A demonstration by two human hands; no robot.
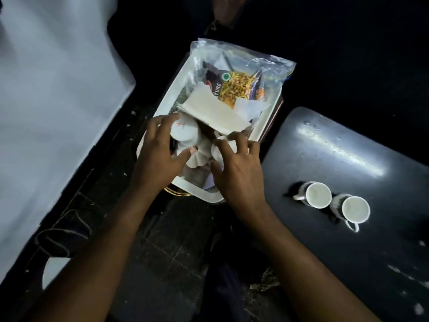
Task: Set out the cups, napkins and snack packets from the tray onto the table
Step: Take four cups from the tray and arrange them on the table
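A white tray (pixel 173 95) sits in the middle of the view. A clear bag holding a snack packet (pixel 234 86) lies across its far half. White napkins (pixel 216 110) rest against that packet. Several white cups lie in the near half. My left hand (pixel 160 156) reaches over a white cup (pixel 184 131), fingers spread, touching it but not closed around it. My right hand (pixel 239 168) has its fingertips on another white cup (pixel 217 151), also without a closed grip. Two white mugs (pixel 318 195) (pixel 355 209) stand upright on the dark table (pixel 348 147) at the right.
The tray rests on something brown whose edge shows at its right side (pixel 274 119). A pale cloth surface (pixel 51 101) fills the left. Dark tiled floor (pixel 162 263) lies below the tray between my arms. Surroundings are dim.
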